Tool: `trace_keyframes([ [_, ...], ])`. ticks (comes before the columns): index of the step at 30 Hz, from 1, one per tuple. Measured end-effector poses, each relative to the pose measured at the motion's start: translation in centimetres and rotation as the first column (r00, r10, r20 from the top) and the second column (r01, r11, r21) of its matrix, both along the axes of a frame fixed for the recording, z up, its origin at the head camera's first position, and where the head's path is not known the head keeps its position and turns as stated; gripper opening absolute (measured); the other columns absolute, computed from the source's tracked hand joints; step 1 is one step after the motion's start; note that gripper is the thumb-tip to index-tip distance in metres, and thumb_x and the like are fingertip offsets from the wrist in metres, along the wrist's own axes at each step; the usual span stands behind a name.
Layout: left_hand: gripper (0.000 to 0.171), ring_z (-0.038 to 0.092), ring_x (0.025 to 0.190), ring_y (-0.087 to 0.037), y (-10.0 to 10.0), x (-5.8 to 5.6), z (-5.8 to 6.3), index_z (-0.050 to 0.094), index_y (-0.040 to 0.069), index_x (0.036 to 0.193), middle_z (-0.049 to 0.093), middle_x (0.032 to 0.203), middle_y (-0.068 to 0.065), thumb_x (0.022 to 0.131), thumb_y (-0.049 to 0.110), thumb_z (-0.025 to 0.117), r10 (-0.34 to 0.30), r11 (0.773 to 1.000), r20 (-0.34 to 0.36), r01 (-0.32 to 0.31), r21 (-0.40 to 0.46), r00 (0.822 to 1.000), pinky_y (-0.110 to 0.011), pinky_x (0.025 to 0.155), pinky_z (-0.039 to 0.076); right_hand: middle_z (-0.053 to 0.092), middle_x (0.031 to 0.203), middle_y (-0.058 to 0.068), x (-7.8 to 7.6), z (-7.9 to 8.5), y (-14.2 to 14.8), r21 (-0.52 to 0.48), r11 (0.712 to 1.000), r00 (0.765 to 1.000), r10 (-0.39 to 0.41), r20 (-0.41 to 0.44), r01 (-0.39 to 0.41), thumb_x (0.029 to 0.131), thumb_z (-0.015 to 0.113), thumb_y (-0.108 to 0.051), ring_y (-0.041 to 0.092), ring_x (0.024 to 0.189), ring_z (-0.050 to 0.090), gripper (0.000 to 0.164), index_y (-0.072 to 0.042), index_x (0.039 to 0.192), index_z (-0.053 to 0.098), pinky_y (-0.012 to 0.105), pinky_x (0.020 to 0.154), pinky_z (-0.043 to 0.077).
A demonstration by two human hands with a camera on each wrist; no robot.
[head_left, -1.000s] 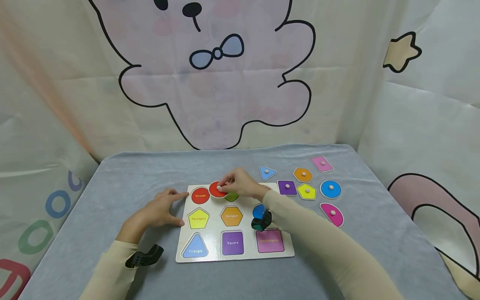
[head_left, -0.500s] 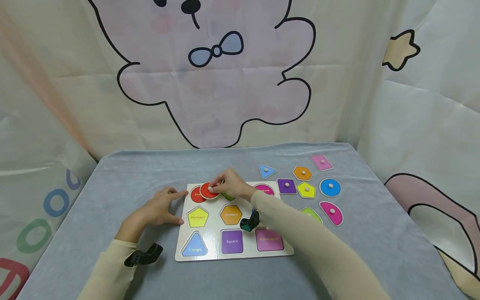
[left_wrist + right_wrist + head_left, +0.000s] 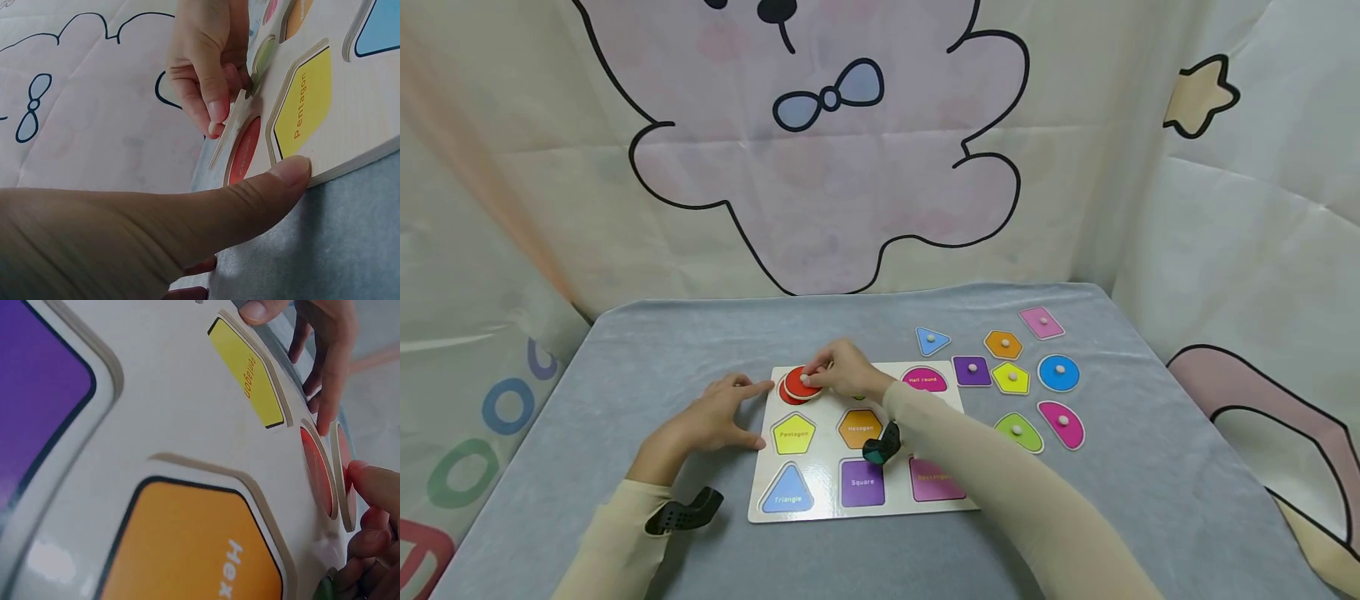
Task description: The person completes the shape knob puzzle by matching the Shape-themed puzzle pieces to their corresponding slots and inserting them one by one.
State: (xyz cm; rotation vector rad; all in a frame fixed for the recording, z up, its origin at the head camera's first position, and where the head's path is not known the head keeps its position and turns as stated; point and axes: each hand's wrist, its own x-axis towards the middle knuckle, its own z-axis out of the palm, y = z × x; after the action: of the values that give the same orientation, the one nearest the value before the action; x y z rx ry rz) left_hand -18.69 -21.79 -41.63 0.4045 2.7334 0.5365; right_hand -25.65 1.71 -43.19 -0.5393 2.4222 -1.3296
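Note:
My right hand (image 3: 847,372) pinches the small knob of a red circle puzzle piece (image 3: 797,381) over the top left of a white shape puzzle board (image 3: 826,467). Beneath it, partly covered, is the board's red circular recess (image 3: 786,395). In the left wrist view the piece (image 3: 226,128) is tilted, its rim apart from the recess (image 3: 245,150). The right wrist view shows a narrow gap between the piece (image 3: 345,450) and the board. My left hand (image 3: 715,415) rests at the board's left edge, thumb and index finger spread and touching it.
Right of the board lie several knobbed pieces, among them a purple square (image 3: 972,372), a blue circle (image 3: 1058,373), a green piece (image 3: 1019,432) and a magenta half round (image 3: 1062,425). A blue triangle (image 3: 932,341) lies behind. Grey cloth (image 3: 700,333) covers the table.
My right hand has moved left with the red circle piece, from beside the red recess to over it. My left hand stays at the board's edge.

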Motion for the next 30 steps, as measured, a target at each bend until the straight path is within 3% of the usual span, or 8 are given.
trace_keyframes([
  [10,0.094,0.044,0.128,-0.046,-0.2,0.0,0.1,0.048,0.018,0.152,0.045,0.143,-0.024,0.071,0.042,0.091,-0.007,1.000,-0.005,0.007,0.008,1.000,-0.067,0.099,0.044,0.060,0.076,-0.002,0.3,0.1,-1.1,0.061,0.998,1.000,-0.030,-0.008,0.031,0.090,0.077,-0.017,0.011,0.071,0.048,0.013,-0.008,0.098,0.081,0.019,0.060,0.034],
  [16,0.094,0.045,0.127,-0.045,-0.2,0.0,0.1,0.048,0.018,0.151,0.046,0.141,-0.024,0.071,0.042,0.091,-0.007,1.000,-0.005,0.007,0.012,1.000,-0.066,0.099,0.044,0.052,0.066,-0.003,0.5,0.1,-1.5,0.057,0.998,1.000,-0.023,-0.011,0.024,0.091,0.077,-0.016,0.010,0.068,0.046,0.012,-0.007,0.097,0.081,0.018,0.059,0.033],
  [30,0.093,0.044,0.128,-0.045,-0.1,0.0,0.1,0.048,0.018,0.152,0.046,0.142,-0.024,0.072,0.041,0.091,-0.001,1.000,-0.001,0.001,0.012,1.000,-0.066,0.100,0.044,0.051,0.066,-0.004,0.6,0.0,-1.7,0.079,0.997,0.999,-0.019,-0.029,0.021,0.092,0.076,-0.018,0.010,0.068,0.047,0.011,-0.009,0.096,0.081,0.019,0.061,0.034],
])
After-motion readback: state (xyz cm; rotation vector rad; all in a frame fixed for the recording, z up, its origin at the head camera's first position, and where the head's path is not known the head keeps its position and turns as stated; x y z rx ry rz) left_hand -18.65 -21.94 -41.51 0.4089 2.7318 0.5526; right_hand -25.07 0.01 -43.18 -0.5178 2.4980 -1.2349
